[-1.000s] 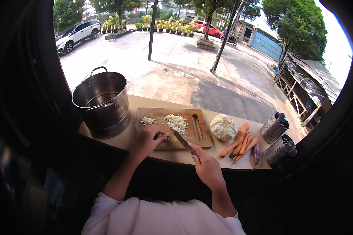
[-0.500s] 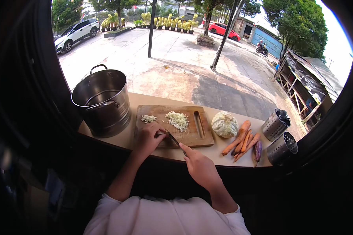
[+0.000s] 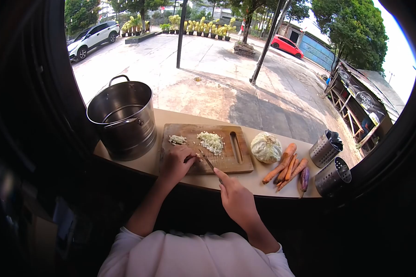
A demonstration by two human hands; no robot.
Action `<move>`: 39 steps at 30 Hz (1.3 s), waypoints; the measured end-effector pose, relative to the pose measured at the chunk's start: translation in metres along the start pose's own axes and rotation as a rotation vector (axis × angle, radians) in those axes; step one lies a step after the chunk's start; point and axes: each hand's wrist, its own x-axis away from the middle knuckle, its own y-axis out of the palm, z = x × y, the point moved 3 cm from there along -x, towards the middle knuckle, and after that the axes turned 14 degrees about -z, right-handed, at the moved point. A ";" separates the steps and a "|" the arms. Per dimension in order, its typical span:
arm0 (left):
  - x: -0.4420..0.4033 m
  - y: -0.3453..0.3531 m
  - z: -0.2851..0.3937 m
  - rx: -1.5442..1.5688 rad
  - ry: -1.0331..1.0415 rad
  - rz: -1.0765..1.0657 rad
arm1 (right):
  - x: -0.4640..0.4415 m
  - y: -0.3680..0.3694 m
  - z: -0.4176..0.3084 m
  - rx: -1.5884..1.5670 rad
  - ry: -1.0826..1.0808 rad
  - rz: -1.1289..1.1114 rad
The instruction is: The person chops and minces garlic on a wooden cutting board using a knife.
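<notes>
"Where is the knife [image 3: 208, 160]?"

"Near the centre of the frame, slanting over the cutting board [image 3: 224, 164], its handle gripped by the right hand [image 3: 238, 199]."

"And the left hand [image 3: 175, 161]?"

"Just left of the blade tip, apart from the other, fingers bent; whether they clamp anything, one cannot tell."

"What lies around?"

"A chopped white heap [image 3: 211, 142] above the blade, a smaller pile [image 3: 177, 139] to its left. Right of centre sit a cabbage [image 3: 266, 147] and carrots [image 3: 281, 170]; a metal pot [image 3: 133, 142] stands at left."

Harsh daylight bleaches the paving [image 3: 185, 81]; interior [image 3: 27, 184] near-black, edges bowed
</notes>
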 end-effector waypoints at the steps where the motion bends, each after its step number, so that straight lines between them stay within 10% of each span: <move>1: 0.000 -0.001 0.001 -0.007 0.010 0.010 | 0.001 0.000 -0.001 0.006 0.003 0.000; 39: -0.004 0.002 -0.002 0.003 -0.061 -0.009 | -0.019 -0.001 0.004 -0.120 -0.036 0.034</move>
